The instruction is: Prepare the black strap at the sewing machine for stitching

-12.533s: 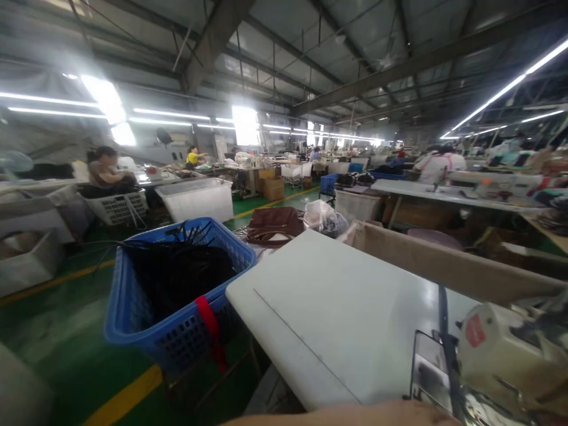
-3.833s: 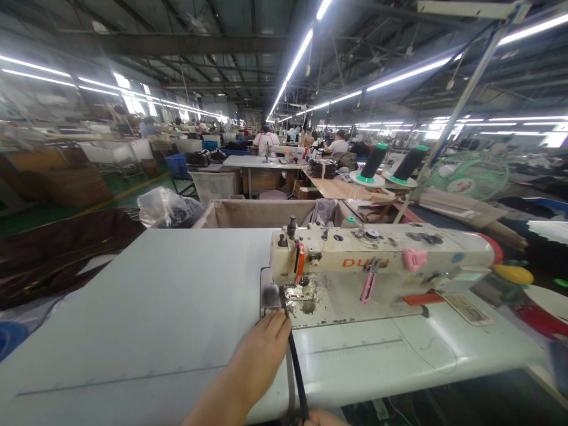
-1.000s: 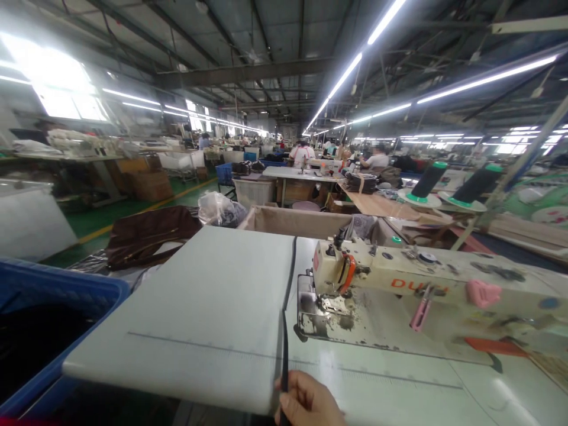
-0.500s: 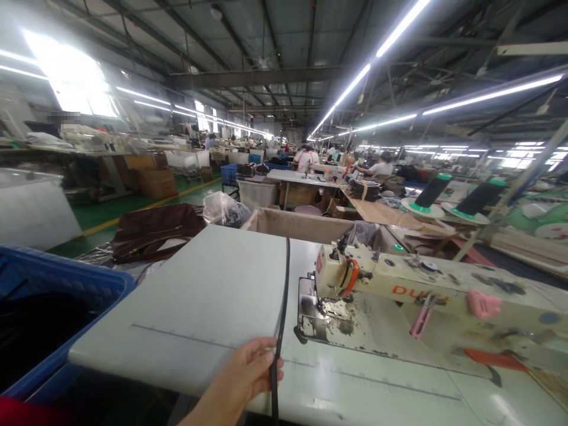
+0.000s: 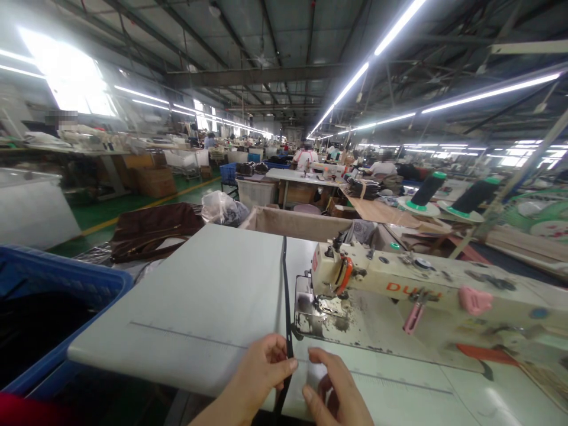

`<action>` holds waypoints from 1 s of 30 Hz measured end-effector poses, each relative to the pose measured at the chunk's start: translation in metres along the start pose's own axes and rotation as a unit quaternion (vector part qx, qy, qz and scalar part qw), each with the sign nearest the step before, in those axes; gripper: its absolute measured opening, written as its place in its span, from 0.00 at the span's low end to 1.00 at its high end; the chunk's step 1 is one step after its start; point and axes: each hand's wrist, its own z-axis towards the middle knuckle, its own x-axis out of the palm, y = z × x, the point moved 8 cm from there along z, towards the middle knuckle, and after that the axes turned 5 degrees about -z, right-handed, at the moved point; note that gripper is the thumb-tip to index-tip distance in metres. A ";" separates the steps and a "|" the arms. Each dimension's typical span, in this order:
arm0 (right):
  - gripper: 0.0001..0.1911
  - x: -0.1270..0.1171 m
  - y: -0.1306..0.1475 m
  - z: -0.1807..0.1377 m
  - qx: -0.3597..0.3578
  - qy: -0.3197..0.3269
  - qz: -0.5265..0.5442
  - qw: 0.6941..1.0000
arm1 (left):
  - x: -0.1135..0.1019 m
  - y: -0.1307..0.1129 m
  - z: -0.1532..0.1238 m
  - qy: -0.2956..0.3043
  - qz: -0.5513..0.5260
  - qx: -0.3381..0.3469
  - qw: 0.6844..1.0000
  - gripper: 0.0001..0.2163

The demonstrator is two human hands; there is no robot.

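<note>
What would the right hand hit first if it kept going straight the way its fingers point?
Probably the black strap, just up-left of the right hand, pinched by the left hand; depth is unclear.

Blue basket (image 5: 66, 284) at the left edge of the white table (image 5: 195, 307). Brown bag (image 5: 155, 228) and clear plastic bag (image 5: 222, 208) beyond it. Two black thread cones (image 5: 448, 195) behind the sewing machine (image 5: 426, 290). Pink clip (image 5: 474, 299) on its arm.
</note>
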 end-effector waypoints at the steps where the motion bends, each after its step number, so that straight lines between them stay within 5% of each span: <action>1: 0.29 0.004 -0.001 0.005 0.000 -0.007 0.012 1.000 | 0.003 0.002 0.002 -0.009 -0.003 0.010 1.000 0.28; 5: 0.33 0.024 -0.014 0.015 0.042 0.026 0.061 0.997 | 0.009 0.013 0.005 -0.045 -0.008 0.024 0.999 0.32; 11: 0.17 0.013 -0.011 0.022 -0.013 0.006 0.021 1.000 | 0.016 0.007 0.005 -0.027 -0.019 0.067 0.997 0.30; 17: 0.28 0.009 -0.012 0.021 -0.012 0.098 -0.002 0.995 | 0.033 -0.021 0.006 0.001 -0.274 0.022 0.962 0.20; 21: 0.34 -0.022 -0.005 0.023 0.010 0.073 -0.004 0.997 | -0.022 -0.073 0.008 -0.150 -0.398 0.072 0.902 0.02; 25: 0.38 -0.048 -0.012 0.030 0.075 0.097 0.000 0.992 | -0.095 -0.125 -0.001 -0.245 -0.391 0.162 0.872 0.12; 30: 0.37 -0.058 -0.021 0.042 0.108 0.075 0.037 0.991 | -0.142 -0.135 -0.021 -0.317 -0.310 0.184 0.877 0.10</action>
